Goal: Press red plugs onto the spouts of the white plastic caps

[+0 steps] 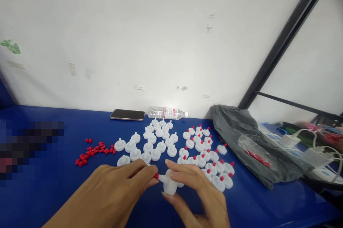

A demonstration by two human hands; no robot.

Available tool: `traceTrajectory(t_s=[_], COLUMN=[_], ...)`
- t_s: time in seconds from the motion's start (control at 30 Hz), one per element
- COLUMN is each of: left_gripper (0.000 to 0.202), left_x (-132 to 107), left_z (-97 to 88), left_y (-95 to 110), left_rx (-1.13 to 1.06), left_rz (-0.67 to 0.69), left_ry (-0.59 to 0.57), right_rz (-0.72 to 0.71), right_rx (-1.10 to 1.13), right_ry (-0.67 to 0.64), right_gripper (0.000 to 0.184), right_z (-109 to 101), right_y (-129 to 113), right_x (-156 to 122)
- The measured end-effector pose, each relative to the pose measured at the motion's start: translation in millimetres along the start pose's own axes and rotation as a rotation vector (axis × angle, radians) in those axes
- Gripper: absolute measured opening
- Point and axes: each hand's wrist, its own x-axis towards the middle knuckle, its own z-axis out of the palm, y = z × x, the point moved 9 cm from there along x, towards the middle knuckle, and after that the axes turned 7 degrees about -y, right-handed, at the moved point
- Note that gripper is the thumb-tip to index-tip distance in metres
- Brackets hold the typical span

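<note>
Between the thumb and fingers of my right hand (199, 194) is a white nozzle cap (170, 184), its spout pointing left. My left hand (120, 188) pinches a small red tip cap (156, 176) at the end of that spout; how far it sits on the spout is hidden by my fingers. Beyond my hands stand several white nozzle caps with bare spouts (148, 147). To the right is a group of white nozzle caps with red tips (199, 145). Loose red tip caps (92, 151) lie in a scattered pile at the left.
A phone (127, 114) and a clear plastic bottle (167, 113) lie along the wall on the blue table (53, 192). At the right are a dark grey plastic bag (235, 131), a small clear bag with red pieces (255, 153), and power strips with white chargers (291, 138).
</note>
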Motion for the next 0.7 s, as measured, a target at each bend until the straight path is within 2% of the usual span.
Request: traceTrajectory(t_s=[0.1, 0.23, 0.37, 0.43, 0.53, 0.63, 0.7], left_gripper=[0.034, 0.032, 0.024, 0.024, 0.023, 0.029, 0.034], left_x=[-1.0, 4.1, 9.1, 9.3, 6.3, -0.9, -6.7], left_z=[8.9, 12.0, 20.4, 20.9, 23.3, 30.3, 30.6], left_y=[7.0, 11.6, 17.5, 18.3, 16.3, 8.4, 3.1], left_rx=[-0.085, -0.23, -0.247, -0.259, -0.306, -0.309, -0.286], left_rz=[0.053, 0.044, 0.052, 0.063, 0.082, 0.047, 0.018], left_ry=[-0.069, -0.091, -0.127, -0.104, -0.104, -0.153, -0.135], right_rz=[-0.035, -0.053, -0.056, -0.061, -0.096, -0.104, -0.098], right_rx=[0.023, 0.04, -0.026, -0.025, 0.049, 0.072, 0.038], right_ry=[0.02, 0.037, 0.052, 0.032, 0.002, -0.028, -0.034], right_gripper=[0.041, 0.042, 0.04, 0.04, 0.041, 0.041, 0.042], right_z=[-3.0, -3.5, -4.3, -2.9, -1.9, -0.7, 0.4], right_y=[-2.0, -2.4, -1.5, -1.0, -2.5, -2.6, -3.1], right_x=[-0.1, -3.1, -8.0, -8.1, -6.8, -6.6, -6.4])
